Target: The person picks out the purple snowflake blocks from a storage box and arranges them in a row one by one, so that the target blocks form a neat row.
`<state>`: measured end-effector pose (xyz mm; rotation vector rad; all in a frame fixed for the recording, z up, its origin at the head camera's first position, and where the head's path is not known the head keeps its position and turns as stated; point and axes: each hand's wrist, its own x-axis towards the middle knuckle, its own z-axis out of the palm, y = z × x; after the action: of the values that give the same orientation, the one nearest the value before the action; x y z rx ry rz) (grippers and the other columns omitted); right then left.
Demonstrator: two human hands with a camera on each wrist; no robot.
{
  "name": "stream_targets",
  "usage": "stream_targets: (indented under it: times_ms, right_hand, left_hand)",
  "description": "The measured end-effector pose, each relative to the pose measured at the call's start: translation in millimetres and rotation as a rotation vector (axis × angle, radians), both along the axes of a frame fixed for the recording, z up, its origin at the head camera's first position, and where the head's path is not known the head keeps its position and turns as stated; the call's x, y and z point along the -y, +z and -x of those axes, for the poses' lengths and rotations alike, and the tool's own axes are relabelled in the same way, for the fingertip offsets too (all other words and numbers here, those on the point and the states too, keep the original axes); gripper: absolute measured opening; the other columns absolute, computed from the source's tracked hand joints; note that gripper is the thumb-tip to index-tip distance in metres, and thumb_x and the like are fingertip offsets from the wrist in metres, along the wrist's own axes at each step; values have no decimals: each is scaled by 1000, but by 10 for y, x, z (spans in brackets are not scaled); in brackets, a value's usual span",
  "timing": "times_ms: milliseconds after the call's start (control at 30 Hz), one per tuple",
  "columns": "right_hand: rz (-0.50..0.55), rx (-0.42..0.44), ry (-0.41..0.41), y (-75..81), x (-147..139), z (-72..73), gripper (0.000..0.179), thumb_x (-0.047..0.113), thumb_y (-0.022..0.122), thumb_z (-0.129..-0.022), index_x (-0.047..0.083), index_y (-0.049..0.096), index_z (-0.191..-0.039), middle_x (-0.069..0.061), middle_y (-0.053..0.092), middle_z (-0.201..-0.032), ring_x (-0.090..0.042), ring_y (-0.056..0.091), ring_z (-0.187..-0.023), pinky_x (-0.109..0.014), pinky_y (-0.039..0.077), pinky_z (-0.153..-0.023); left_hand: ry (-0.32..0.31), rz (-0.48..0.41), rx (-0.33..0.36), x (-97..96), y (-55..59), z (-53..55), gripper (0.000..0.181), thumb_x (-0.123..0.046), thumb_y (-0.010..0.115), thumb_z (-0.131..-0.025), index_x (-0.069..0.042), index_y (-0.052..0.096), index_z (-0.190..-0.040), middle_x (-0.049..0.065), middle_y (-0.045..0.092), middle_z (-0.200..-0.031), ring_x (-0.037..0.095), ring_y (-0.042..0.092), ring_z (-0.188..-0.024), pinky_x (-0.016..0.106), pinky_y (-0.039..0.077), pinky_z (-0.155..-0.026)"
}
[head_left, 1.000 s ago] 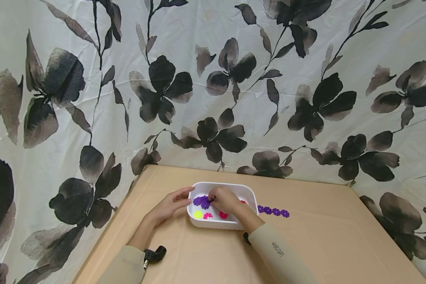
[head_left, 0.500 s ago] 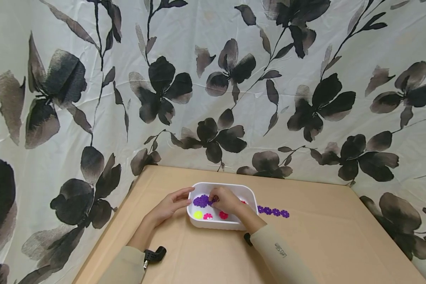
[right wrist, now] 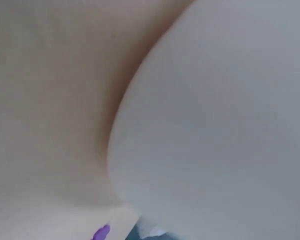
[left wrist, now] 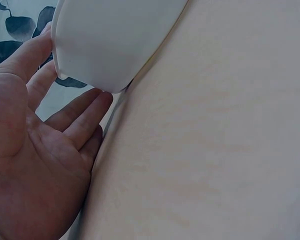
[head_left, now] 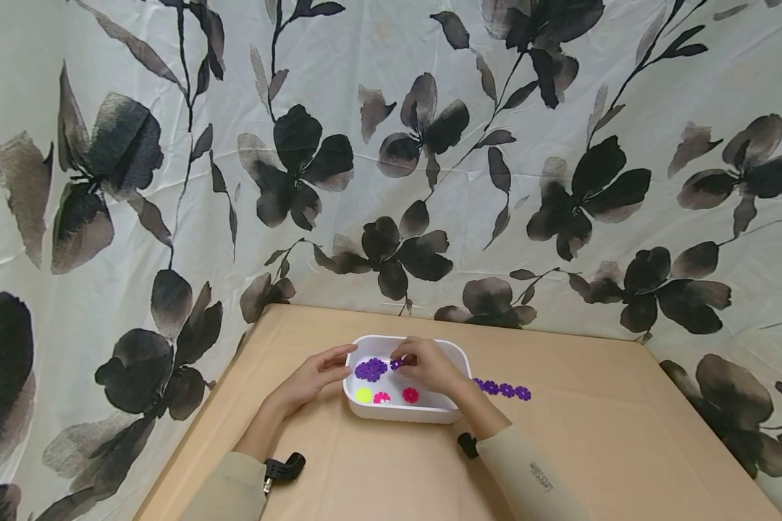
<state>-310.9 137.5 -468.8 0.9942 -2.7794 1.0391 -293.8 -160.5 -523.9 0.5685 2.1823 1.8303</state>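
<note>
A white plastic tub (head_left: 400, 414) stands on the table with small flower-shaped discs inside. My left hand (head_left: 311, 375) rests its fingertips at the tub's left end; in the left wrist view the fingers are extended along the tub wall (left wrist: 110, 45). Inside the tub, my right hand (head_left: 433, 367) pinches a purple flower disc (head_left: 396, 364) between thumb and fingers. A cluster of purple discs (head_left: 370, 370) lies left of it. Nearer the front are a yellow disc (head_left: 363, 394), a pink disc (head_left: 381, 398) and a red disc (head_left: 410, 395). The right wrist view shows mostly the tub's outer wall (right wrist: 215, 125).
A row of purple flower discs (head_left: 507, 391) lies on the tan table (head_left: 599, 434) just right of the tub, partly hidden by the right forearm. Behind the table hangs a white cloth (head_left: 482, 217) printed with dark flowers.
My right hand has drawn back to the right inside the tub, taking a purple disc away from the cluster. The left hand has stayed at the tub's left end.
</note>
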Motion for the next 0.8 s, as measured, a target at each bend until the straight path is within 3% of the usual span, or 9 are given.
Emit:
stream_targets:
  times_ms: [200, 467, 633, 800]
  right_hand:
    - [145, -67, -63, 83, -266, -200, 21, 2, 79, -90, 11, 80, -110, -1, 72, -105, -11, 67, -86, -22, 60, -80]
    - [313, -145, -203, 97, -774, -367, 28, -7, 78, -88, 6, 79, -112, -8, 75, -111, -22, 74, -92, -22, 61, -81]
    - [338, -217, -285, 126, -1094, -354, 29, -5, 78, -88, 3, 77, -116, -13, 77, -112, -29, 76, -95, -22, 62, -81]
    - [293, -219, -387, 123, -1394, -344, 28, -1, 78, -91, 5, 77, -118, -13, 77, -114, -25, 75, -96, -13, 57, -80]
  left_hand:
    - [5, 4, 3, -7, -10, 6, 59, -31, 70, -101, -21, 50, -156, 15, 49, -159, 35, 46, -147, 55, 34, -123]
    - [13, 8, 6, 0, 1, 7, 58, -31, 70, -101, -21, 50, -156, 16, 48, -159, 34, 46, -147, 54, 34, -124]
    - [36, 15, 8, 3, 10, 7, 58, -31, 70, -101, -23, 51, -155, 13, 52, -156, 32, 48, -145, 51, 37, -122]
    - [24, 17, 10, -4, 11, 12, 58, -31, 70, -101, -22, 50, -155, 14, 51, -157, 32, 48, -145, 51, 38, -122]
